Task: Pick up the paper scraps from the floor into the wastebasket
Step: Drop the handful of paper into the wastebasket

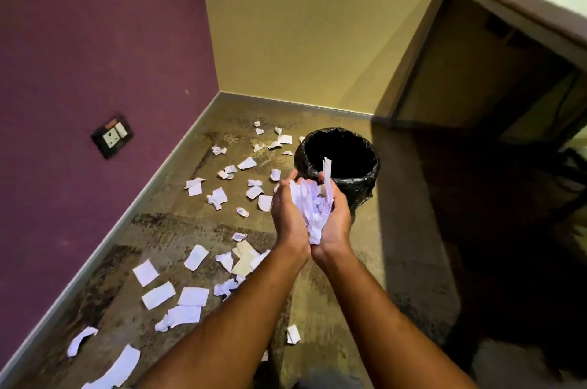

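My left hand (287, 217) and my right hand (338, 220) are cupped together, wrists touching, around a bundle of white paper scraps (313, 207). One strip sticks up out of the bundle. The hands hover just in front of the wastebasket (365, 185), a round bin lined with a black bag that stands open on the floor. Several more white paper scraps (193, 296) lie scattered over the brown floor, from the near left up to the corner behind the bin.
A purple wall with a socket plate (111, 136) runs along the left. A yellow wall closes the back. A desk (521, 7) with dark space beneath stands at the right, close to the bin.
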`<state>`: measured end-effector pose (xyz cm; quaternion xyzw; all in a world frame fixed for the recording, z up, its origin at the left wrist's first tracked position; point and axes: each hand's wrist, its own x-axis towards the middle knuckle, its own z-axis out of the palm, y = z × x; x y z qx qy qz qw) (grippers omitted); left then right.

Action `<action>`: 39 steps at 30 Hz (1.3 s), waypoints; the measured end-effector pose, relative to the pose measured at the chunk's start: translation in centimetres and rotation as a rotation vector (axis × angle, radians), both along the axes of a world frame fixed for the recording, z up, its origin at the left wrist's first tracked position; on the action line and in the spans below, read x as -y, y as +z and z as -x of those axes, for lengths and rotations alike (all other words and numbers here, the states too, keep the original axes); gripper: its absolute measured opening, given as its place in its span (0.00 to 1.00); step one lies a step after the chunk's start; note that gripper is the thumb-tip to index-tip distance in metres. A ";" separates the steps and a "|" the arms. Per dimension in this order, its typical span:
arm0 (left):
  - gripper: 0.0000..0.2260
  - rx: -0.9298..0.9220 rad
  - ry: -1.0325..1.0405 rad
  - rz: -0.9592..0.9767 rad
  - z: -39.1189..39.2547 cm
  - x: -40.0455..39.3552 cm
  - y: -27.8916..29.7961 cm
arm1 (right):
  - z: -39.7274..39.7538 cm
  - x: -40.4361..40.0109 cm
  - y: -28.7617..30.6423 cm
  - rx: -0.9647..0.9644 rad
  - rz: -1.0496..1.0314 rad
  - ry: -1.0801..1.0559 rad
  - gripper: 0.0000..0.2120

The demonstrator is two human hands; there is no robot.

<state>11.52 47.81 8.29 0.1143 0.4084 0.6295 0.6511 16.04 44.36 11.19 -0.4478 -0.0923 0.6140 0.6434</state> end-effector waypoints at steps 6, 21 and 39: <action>0.20 -0.058 -0.103 0.015 -6.3 -9.3 0.6 | -6.1 -11.2 -1.2 -0.089 -0.042 -0.096 0.13; 0.36 -0.040 -0.373 0.480 -12.3 -23.6 -1.3 | -15.9 -26.8 -6.3 0.222 0.323 -0.040 0.15; 0.27 -0.257 -0.375 0.404 -3.3 -18.3 -4.5 | -11.8 -19.0 -9.3 0.550 0.311 -0.114 0.10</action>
